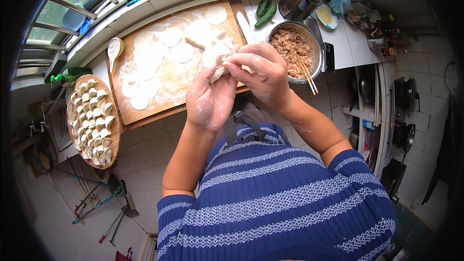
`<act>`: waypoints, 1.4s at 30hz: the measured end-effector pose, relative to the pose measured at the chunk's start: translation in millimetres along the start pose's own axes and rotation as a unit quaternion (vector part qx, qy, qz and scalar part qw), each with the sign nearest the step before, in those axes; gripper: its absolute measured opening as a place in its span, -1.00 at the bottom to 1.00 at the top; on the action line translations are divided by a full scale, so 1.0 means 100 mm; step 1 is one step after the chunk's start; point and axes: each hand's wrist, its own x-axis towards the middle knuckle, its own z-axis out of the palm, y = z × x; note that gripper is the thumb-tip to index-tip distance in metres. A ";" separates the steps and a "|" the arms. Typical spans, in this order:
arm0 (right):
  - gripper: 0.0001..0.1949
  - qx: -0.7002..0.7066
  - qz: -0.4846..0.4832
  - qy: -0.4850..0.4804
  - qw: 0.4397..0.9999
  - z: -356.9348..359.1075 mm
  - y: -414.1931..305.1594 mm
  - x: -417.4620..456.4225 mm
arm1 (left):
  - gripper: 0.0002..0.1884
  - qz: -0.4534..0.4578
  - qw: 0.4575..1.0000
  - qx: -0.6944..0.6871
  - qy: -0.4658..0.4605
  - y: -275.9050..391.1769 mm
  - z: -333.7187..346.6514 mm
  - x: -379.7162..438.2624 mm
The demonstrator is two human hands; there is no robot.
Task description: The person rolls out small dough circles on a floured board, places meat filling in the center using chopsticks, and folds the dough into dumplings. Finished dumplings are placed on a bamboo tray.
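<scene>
Both floury hands meet above the front of a wooden dough board (170, 94). My left hand (212, 101) cradles a dumpling (218, 56) of white dough from below, palm up. At its right edge, the fingertips of my right hand (259, 70) pinch the dough. Any filling inside it is hidden. Several round dough wrappers (182, 52) lie on the floured board, some overlapping. Behind the dumpling, a rolling pin (195, 42) is partly covered. To the right stands a metal bowl of minced filling (291, 45), with wooden chopsticks (307, 76) leaning over its rim.
A round tray (115, 130) of shaped dumplings sits at the left, near a green bottle (70, 76). A flour-filled ladle (114, 48) rests on the board's left edge. Cucumbers (266, 11), a knife (245, 27), a dark jug (299, 3) and a phone (329, 57) surround the bowl.
</scene>
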 end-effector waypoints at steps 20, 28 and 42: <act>-0.76 -0.021 -0.089 -0.137 0.986 -0.22 0.14 0.20 | -0.59 -0.058 0.997 -0.051 -0.016 0.09 -0.03 -0.06; -0.09 0.214 0.151 -0.113 0.958 -0.14 0.18 0.09 | -0.45 -0.057 0.998 -0.020 -0.027 0.13 -0.02 -0.05; -0.01 0.247 0.241 -0.163 0.924 -0.08 0.18 0.09 | -0.44 -0.055 0.998 -0.013 -0.031 0.12 -0.03 -0.08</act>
